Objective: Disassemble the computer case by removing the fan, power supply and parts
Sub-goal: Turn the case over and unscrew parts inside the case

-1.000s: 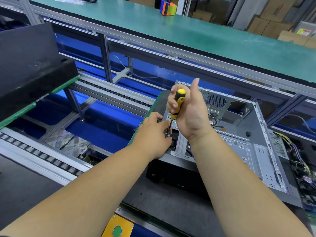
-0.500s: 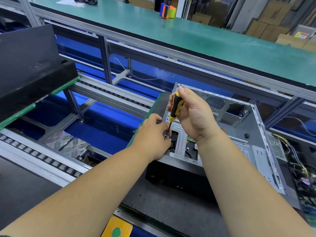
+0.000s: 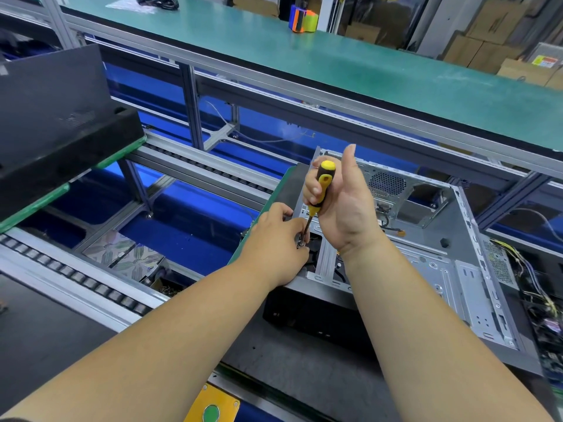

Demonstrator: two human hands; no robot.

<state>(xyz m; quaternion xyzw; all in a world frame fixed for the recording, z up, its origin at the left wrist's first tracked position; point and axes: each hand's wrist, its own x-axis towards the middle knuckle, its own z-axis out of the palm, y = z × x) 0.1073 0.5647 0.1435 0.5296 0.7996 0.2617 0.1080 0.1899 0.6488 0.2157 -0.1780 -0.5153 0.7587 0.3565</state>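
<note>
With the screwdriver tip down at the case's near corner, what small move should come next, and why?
Probably another turn of the screwdriver. The right hand grips its handle, thumb up, with the tip on a fastener at the computer case edge, where the left hand pinches. Whether it is loose cannot be seen.

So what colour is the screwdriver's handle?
Yellow and black; the screwdriver handle shows clearly in the head view, held by the right hand.

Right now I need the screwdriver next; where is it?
Centre of the head view: the screwdriver stands upright in the right hand, tip by the left hand, at the computer case corner.
</note>
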